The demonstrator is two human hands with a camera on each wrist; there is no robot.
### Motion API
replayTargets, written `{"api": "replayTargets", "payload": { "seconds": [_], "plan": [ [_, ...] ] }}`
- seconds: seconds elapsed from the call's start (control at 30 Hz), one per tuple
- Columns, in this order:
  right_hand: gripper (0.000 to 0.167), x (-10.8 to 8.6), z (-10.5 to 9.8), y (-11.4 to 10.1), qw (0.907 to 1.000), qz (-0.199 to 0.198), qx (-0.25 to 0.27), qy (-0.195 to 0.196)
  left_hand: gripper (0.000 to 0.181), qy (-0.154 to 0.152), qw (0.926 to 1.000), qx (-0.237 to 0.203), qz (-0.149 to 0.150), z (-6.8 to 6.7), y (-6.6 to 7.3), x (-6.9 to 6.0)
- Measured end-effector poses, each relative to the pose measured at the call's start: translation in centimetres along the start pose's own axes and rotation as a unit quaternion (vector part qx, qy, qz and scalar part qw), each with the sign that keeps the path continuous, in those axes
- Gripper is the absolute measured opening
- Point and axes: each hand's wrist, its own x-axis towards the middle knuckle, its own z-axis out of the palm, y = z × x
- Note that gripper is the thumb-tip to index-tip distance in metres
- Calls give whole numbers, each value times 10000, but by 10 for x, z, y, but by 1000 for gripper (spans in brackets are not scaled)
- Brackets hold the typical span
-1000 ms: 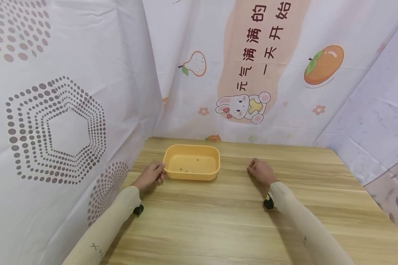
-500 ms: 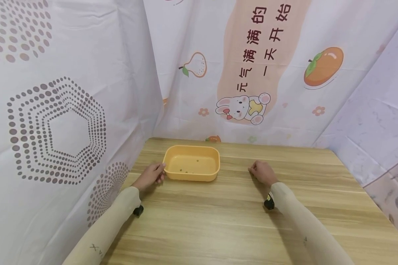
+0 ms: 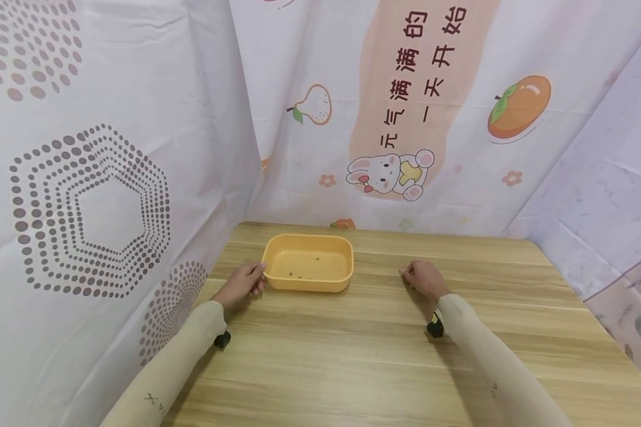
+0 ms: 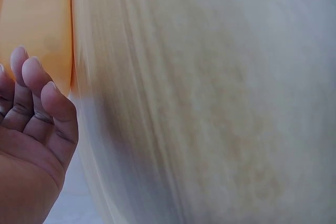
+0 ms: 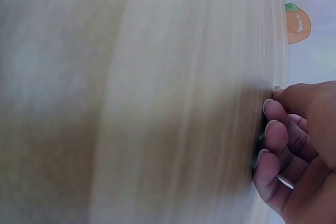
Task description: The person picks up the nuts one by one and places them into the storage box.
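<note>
A yellow plastic tray (image 3: pixel 305 286) stands at the back left of the table. Several tiny dark ring-like pieces, such as this ring-like piece (image 3: pixel 317 259), lie on its floor; they look like small nuts. My left hand (image 3: pixel 241 283) pinches the tray's left front corner, with the thumb at the rim; in the left wrist view its other fingers (image 4: pixel 52 103) bend below the tray wall. To the right of the tray, my right hand (image 3: pixel 425 279) rests on the table with curled fingers. A tiny nut-like piece (image 5: pixel 277 87) shows at its thumb and forefinger tips, mostly too small to make out.
The wood-grain table (image 3: pixel 331 356) reaches to a printed cloth (image 3: pixel 299 196) hung behind it. A white dotted cloth (image 3: pixel 203 148) hangs close along the left, and a pale cloth (image 3: pixel 582 207) on the right.
My right hand has shifted slightly toward me and to the right, and a tiny speck now shows at its fingertips. The left hand and the tray have hardly moved.
</note>
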Motion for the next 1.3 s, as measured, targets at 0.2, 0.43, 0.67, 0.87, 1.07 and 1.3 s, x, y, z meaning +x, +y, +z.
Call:
{"api": "replayTargets", "payload": {
  "seconds": [0.2, 0.43, 0.67, 0.87, 1.07, 1.3],
  "plan": [
    [19, -3, 0, -2, 9999, -74, -73, 83, 46, 43, 10000, 0, 8, 1, -1, -1],
    [15, -4, 0, -3, 9996, -154, -119, 222, 48, 49, 9999, -108, 106, 0, -5, 0],
    [16, -4, -1, -4, 9996, -72, 58, 250, 47, 37, 9999, -127, 20, 0, -3, -1],
    [17, -4, -4, -5, 9995, -19, 212, 217, 45, 5, 10000, -70, 6, -2, -4, 1],
    [17, -4, -7, -7, 9994, -25, 289, 178, 48, -49, 9999, -80, 65, -2, -6, 2],
    [17, -3, -4, -9, 9995, 26, 287, 134, 46, -55, 9998, -126, 109, -1, -3, 0]
  ]
}}
